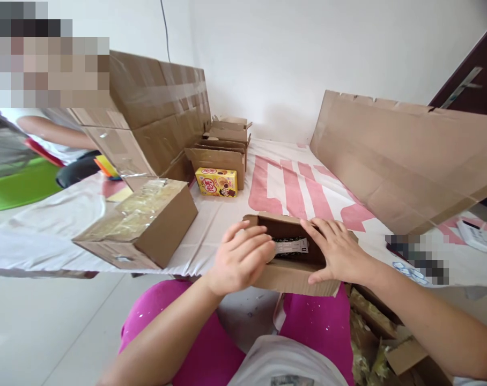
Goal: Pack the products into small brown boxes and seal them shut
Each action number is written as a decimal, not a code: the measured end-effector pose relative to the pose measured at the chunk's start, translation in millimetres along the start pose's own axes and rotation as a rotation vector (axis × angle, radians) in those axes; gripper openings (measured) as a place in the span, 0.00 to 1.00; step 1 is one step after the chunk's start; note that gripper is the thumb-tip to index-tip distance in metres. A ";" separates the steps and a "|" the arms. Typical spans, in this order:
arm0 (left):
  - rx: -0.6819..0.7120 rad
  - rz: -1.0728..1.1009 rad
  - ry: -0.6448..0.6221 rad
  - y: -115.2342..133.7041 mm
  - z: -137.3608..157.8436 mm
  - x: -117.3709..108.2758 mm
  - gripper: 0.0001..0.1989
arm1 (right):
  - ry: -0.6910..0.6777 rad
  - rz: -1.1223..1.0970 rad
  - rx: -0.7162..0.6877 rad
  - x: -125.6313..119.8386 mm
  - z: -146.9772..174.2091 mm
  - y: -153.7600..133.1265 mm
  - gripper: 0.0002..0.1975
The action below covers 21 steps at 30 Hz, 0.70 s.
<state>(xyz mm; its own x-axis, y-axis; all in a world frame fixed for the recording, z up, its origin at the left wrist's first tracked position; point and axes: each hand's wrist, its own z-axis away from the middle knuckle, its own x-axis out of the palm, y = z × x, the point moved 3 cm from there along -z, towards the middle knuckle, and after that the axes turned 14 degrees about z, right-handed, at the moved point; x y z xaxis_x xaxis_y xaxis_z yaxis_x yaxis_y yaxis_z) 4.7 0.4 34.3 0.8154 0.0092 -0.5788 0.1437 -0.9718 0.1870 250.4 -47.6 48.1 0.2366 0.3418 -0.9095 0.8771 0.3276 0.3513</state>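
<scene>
A small open cardboard box (295, 279) sits at the table's near edge, in front of my lap. Inside it lies a slim grey packet (292, 247) with a dark patterned thing under it. Over the box's left end, my left hand (243, 254) has its fingers curled and pressed together, the tips beside the packet's left end. Whatever they hold is hidden. My right hand (338, 249) spans the box's right end, fingers on the far rim and thumb against the near wall, holding the box.
A taped cardboard box (167, 225) stands at left. Behind are a yellow snack box (216, 183), several open cartons (227, 155) and a tall cardboard partition (171, 112), with a person (58, 131) beyond it. A cardboard panel (404, 155) leans at right. Packing scraps (372, 332) lie below.
</scene>
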 end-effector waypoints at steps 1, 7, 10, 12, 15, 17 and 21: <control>0.006 0.022 -0.104 4.1 -4.1 4.2 0.13 | 0.005 0.002 0.003 -0.2 1.1 -0.6 0.62; -0.253 0.110 -0.239 0.1 -19.8 5.0 0.21 | 0.003 0.020 -0.005 0.7 4.9 0.3 0.63; -0.351 0.258 -0.196 -5.2 -19.6 -5.5 0.15 | -0.003 0.028 -0.010 1.2 3.7 1.7 0.64; -0.379 0.349 -0.184 -8.1 -18.7 -11.7 0.12 | -0.005 0.022 -0.019 0.7 2.5 2.3 0.64; -0.367 0.438 -0.170 -17.0 -16.3 -19.2 0.09 | -0.001 -0.003 -0.034 0.5 1.4 4.2 0.63; -0.371 0.469 -0.189 -29.1 -11.8 -20.9 0.17 | 0.008 -0.013 -0.043 1.4 1.1 6.5 0.63; -0.442 0.601 -0.374 -58.5 5.3 -11.2 0.34 | 0.015 -0.014 -0.050 3.8 -1.4 11.5 0.60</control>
<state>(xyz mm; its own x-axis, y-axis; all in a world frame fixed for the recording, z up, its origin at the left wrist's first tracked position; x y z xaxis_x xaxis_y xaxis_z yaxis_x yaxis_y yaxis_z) -15.8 55.9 25.6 0.5950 -0.6357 -0.4917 0.0143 -0.6034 0.7973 260.8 -41.3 48.9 0.2179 0.3495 -0.9112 0.8580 0.3764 0.3495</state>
